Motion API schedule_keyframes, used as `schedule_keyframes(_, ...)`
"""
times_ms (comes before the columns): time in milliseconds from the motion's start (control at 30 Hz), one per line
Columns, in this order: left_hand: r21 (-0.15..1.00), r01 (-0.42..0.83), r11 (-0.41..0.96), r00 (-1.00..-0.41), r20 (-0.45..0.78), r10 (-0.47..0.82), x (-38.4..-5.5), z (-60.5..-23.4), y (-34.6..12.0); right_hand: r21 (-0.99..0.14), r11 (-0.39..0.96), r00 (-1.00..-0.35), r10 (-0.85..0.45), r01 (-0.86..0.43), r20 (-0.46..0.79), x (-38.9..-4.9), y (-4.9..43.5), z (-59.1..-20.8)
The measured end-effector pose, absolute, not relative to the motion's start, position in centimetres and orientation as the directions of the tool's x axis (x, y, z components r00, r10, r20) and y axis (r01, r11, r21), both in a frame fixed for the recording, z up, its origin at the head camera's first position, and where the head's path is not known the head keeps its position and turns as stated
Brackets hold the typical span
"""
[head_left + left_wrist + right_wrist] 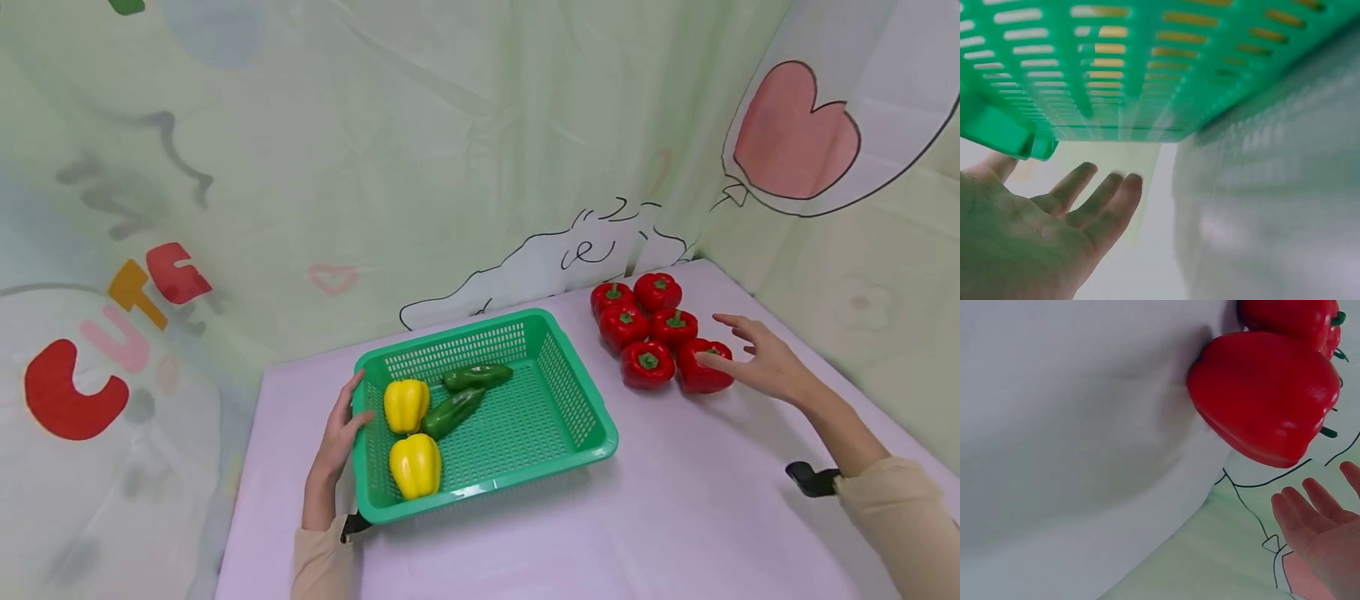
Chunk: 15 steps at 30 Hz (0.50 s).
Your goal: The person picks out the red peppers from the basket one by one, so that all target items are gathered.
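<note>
A green plastic basket point(487, 492) stands on the table, with two yellow bell peppers point(416, 467) along its left side and two long dark green peppers point(477, 377) beside them. At its left rim is my left hand point(336, 442), thumb over the edge. In the left wrist view its other fingers point(1110, 206) stretch out loosely below the basket's slotted wall. Several red bell peppers point(648, 364) sit grouped to the right of the basket. My right hand point(768, 364) hovers by the nearest right red pepper point(1266, 394), fingers spread, holding nothing.
The table point(675, 500) has a pale lilac cover. A printed curtain point(450, 167) hangs behind it and at both sides, close to the red peppers at the back. Dark straps point(812, 480) show at both wrists.
</note>
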<state>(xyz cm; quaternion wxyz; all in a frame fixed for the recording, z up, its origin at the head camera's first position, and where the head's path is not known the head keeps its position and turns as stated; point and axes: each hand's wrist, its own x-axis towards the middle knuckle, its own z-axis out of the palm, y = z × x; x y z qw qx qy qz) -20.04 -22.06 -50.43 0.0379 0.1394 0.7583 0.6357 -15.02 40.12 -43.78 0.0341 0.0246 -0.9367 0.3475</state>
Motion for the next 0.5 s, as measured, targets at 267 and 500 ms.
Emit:
schedule_keyframes(267,0.945,0.157,0.286,-0.966,0.087,0.243,-20.5,-49.7,-22.4,-0.61,0.791,-0.997,0.002,-0.042,0.072,-16.4,38.7,-42.9)
schedule_keyframes(500,0.9,0.172,0.401,-0.966,0.074,0.248,-21.0,-49.3,-22.7,-0.596,0.802,-0.998,-0.017,-0.047,0.056,-16.6,37.6,-42.9)
